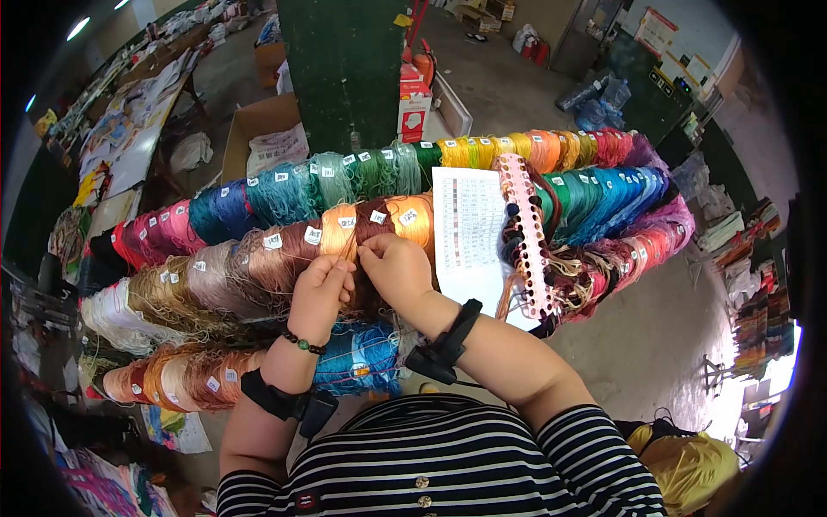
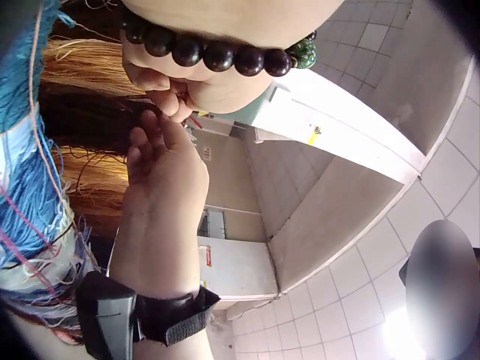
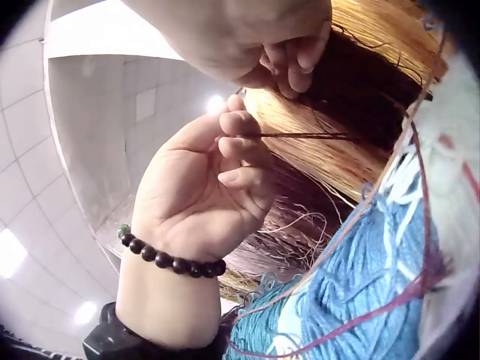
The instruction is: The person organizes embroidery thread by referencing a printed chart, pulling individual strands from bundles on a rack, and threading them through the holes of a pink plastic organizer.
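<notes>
Both hands meet at a dark brown thread bundle (image 1: 373, 215), which hangs between two light orange bundles on a long row of labelled thread. My left hand (image 1: 320, 289), with a dark bead bracelet, pinches a thin brown thread (image 3: 307, 136) between thumb and fingertips; the thread runs taut towards the dark bundle in the right wrist view. Close beside it, my right hand (image 1: 398, 269) has thumb and fingers curled together at the brown strands, its fingertips partly hidden. In the left wrist view, the right hand's fingertips (image 2: 147, 135) sit right below the left hand's.
A printed chart sheet (image 1: 465, 224) and a pink holed card (image 1: 527, 237) strung with threads lie on the rows to the right. Blue thread (image 1: 353, 353) hangs nearest the body. Beyond stand a green pillar (image 1: 340, 77) and a cardboard box (image 1: 258, 129).
</notes>
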Motion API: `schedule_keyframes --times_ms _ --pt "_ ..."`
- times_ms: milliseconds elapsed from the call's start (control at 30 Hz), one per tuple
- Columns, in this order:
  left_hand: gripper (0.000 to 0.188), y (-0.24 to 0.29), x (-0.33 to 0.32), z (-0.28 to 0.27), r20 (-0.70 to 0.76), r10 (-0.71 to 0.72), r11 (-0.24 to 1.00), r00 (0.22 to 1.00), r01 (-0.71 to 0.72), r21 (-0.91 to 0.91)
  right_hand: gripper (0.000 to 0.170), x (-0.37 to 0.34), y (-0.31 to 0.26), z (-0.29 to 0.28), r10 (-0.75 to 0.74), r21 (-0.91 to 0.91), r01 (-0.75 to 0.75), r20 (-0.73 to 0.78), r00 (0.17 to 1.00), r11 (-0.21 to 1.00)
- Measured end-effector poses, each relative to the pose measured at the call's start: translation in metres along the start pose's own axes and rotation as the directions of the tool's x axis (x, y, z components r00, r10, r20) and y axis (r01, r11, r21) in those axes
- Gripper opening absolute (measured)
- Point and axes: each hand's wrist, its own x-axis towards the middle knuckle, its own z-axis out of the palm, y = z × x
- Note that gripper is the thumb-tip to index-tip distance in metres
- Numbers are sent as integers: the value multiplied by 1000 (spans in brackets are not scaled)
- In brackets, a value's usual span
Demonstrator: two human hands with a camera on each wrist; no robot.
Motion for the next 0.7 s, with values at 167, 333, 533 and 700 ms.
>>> schedule_keyframes --times_ms 167,333,533,700 --pt "17 1 0 0 -14 -3 1000 1000 3 -7 18 0 9 -1 25 211 -42 83 996 977" --pt "18 1 0 1 -26 -4 1000 1000 3 -27 14 0 28 -1 93 426 -193 244 965 884" --pt "18 3 0 1 12 24 1000 1000 -24 -11 10 -11 11 -18 125 542 -293 324 938 788" --pt "22 7 -2 4 48 -22 999 999 24 -34 10 -15 5 -35 183 640 -536 534 826 550"
